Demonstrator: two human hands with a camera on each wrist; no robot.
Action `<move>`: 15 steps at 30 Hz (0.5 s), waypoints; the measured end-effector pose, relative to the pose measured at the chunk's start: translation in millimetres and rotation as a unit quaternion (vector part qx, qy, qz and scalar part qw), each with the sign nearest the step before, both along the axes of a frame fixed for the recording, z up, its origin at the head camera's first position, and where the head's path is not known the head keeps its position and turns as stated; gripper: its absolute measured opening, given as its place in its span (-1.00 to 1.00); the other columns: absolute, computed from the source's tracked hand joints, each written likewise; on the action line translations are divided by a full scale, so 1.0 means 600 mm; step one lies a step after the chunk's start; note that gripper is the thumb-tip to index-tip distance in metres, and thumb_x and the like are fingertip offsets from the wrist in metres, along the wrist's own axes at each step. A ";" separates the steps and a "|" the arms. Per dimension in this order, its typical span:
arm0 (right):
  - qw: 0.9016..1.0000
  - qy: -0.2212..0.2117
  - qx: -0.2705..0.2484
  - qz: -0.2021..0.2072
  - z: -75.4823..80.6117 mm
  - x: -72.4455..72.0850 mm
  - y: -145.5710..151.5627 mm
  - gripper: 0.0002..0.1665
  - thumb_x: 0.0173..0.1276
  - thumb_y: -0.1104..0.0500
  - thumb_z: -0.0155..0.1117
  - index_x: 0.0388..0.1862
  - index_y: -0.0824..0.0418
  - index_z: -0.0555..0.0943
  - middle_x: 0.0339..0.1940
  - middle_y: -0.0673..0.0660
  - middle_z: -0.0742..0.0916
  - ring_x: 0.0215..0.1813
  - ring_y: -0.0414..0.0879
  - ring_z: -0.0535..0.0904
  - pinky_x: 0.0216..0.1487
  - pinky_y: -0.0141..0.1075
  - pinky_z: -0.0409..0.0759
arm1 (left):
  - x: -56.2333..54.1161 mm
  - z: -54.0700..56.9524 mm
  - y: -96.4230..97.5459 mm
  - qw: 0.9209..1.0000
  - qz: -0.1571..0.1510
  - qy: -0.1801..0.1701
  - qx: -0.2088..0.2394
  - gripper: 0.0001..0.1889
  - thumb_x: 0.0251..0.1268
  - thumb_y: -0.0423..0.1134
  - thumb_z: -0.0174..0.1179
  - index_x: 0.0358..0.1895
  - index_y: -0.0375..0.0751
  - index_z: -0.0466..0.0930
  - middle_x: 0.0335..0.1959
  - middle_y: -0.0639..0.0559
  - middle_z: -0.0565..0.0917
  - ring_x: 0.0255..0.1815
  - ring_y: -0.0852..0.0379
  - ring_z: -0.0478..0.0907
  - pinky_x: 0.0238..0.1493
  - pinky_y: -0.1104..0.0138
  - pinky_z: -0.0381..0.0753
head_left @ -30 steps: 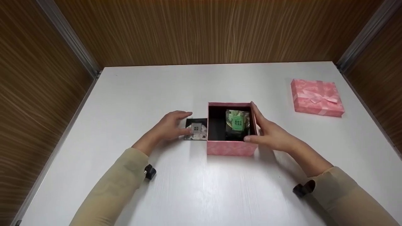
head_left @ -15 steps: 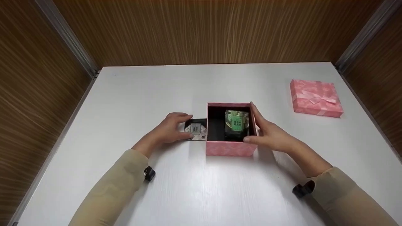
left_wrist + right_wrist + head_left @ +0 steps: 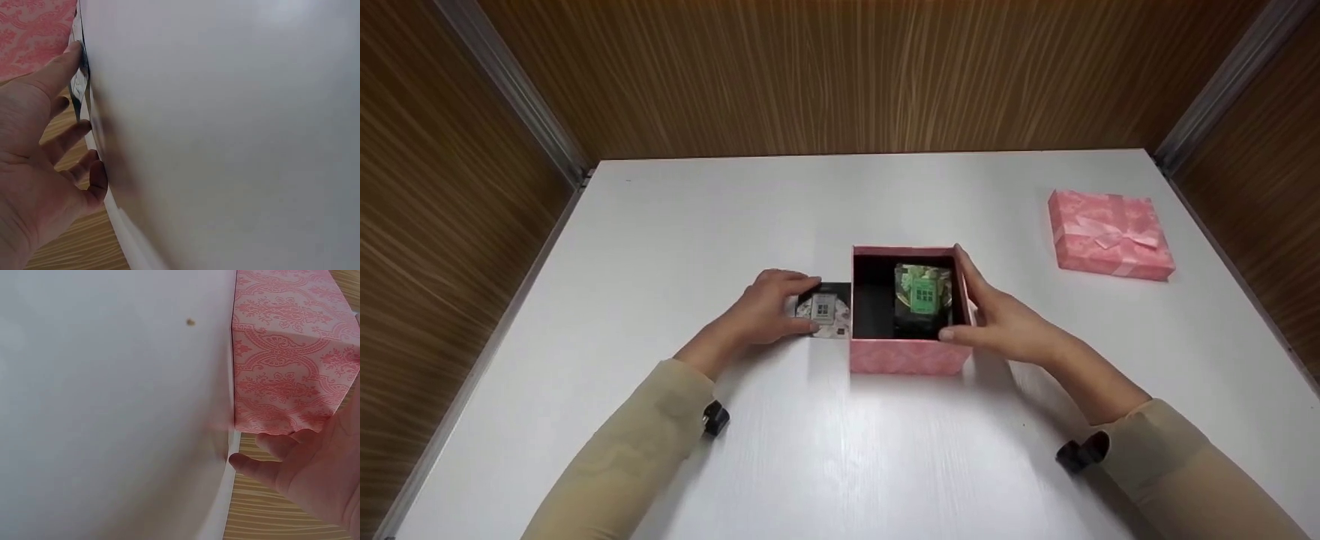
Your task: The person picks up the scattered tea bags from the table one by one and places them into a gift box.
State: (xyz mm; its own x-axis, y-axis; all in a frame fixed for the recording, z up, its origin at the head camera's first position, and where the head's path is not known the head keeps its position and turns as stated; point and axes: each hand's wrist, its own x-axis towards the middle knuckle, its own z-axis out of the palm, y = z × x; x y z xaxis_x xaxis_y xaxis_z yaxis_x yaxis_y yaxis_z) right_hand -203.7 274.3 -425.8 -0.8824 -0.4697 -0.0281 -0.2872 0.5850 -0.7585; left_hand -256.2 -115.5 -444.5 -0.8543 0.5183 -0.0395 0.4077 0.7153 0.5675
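Note:
In the head view, a flat sachet (image 3: 824, 307) with a dark top, floral print and grey label lies on the table. My left hand (image 3: 765, 307) holds its left end, with thumb at the near side and index finger at the far edge. Against the sachet's right side stands an open pink box (image 3: 911, 358) with a black interior. Inside, on the right, lies another sachet (image 3: 924, 292) with a green label. My right hand (image 3: 1009, 322) grips the box's right side, thumb over the near rim. In the left wrist view the thumb (image 3: 70, 53) touches the sachet's edge.
A pink lid (image 3: 1110, 234) with a ribbon bow lies at the far right of the white table (image 3: 697, 202). Wood-grain panels (image 3: 840, 75) rise behind the table and on both sides.
Both hands hold nearly the same places. The left thumb has shifted slightly toward the sachet's near side. The box, lid and green-labelled sachet keep their arrangement, with only a small shift of view.

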 end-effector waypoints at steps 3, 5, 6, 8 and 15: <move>1.000 -0.002 -0.005 0.001 -0.001 0.001 0.000 0.43 0.40 -0.15 0.51 0.79 -0.13 -0.39 0.76 0.28 0.05 0.63 0.29 0.23 0.54 0.23 0.27 | 0.000 0.000 0.002 1.000 -0.002 0.003 0.003 -0.20 0.28 -0.08 0.54 0.56 -0.14 0.46 0.47 -0.23 0.50 0.56 -0.27 0.25 0.54 -0.16 0.21; 1.000 -0.002 -0.007 0.002 -0.001 0.001 0.000 0.43 0.41 -0.14 0.50 0.79 -0.13 -0.39 0.76 0.27 0.04 0.64 0.29 0.19 0.54 0.22 0.26 | 0.001 0.001 0.002 1.000 0.001 -0.001 0.009 -0.20 0.27 -0.10 0.55 0.56 -0.14 0.46 0.45 -0.24 0.50 0.54 -0.26 0.28 0.54 -0.13 0.23; 1.000 -0.001 -0.008 0.002 0.000 0.001 0.000 0.42 0.41 -0.14 0.50 0.80 -0.13 -0.39 0.76 0.27 0.05 0.64 0.28 0.20 0.54 0.22 0.26 | 0.001 0.001 0.003 1.000 0.004 -0.004 0.012 -0.20 0.26 -0.11 0.56 0.56 -0.14 0.47 0.44 -0.24 0.50 0.52 -0.25 0.29 0.53 -0.11 0.25; 1.000 -0.001 -0.007 0.003 0.000 0.001 0.000 0.42 0.41 -0.13 0.51 0.80 -0.14 -0.39 0.76 0.26 0.05 0.64 0.28 0.20 0.55 0.22 0.26 | 0.001 0.000 0.004 1.000 0.010 -0.013 0.020 -0.20 0.26 -0.13 0.57 0.56 -0.14 0.47 0.41 -0.24 0.50 0.48 -0.23 0.33 0.52 -0.06 0.29; 1.000 -0.006 -0.004 0.002 0.000 0.000 0.000 0.43 0.41 -0.14 0.50 0.79 -0.15 -0.40 0.77 0.25 0.06 0.62 0.25 0.26 0.50 0.21 0.34 | 0.004 -0.002 0.009 0.997 0.028 -0.050 0.055 -0.20 0.26 -0.20 0.56 0.57 -0.15 0.45 0.24 -0.19 0.46 0.21 -0.11 0.45 0.37 0.07 0.43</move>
